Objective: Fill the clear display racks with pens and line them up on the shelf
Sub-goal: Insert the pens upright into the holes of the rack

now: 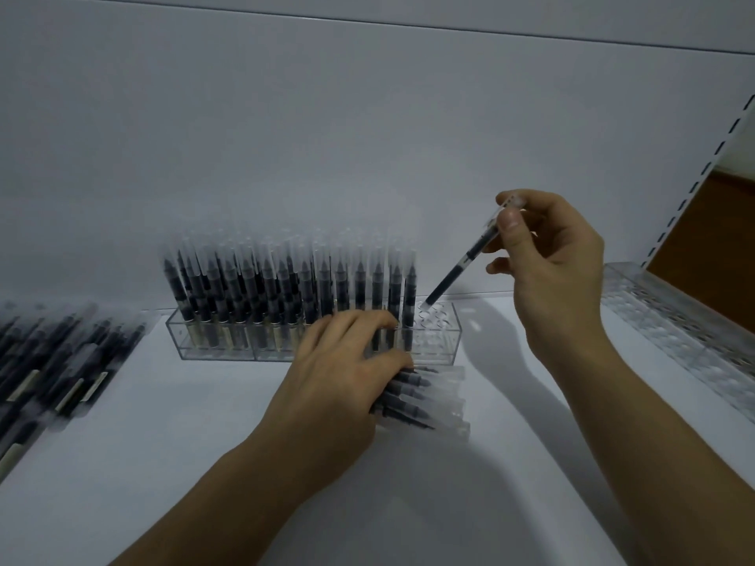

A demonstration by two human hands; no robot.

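While the left hand grips a bundle of pens on the shelf, the right hand pinches 1 tilted pen, its lower end at a hole in the clear rack, right end.

I see a plain white back panel filling my view from 9 to 3 o'clock, with a thin dark seam across it at 12. The white shelf lies below in dim, cool light. At 2 o'clock a slotted upright slants down, with a brown area behind it.
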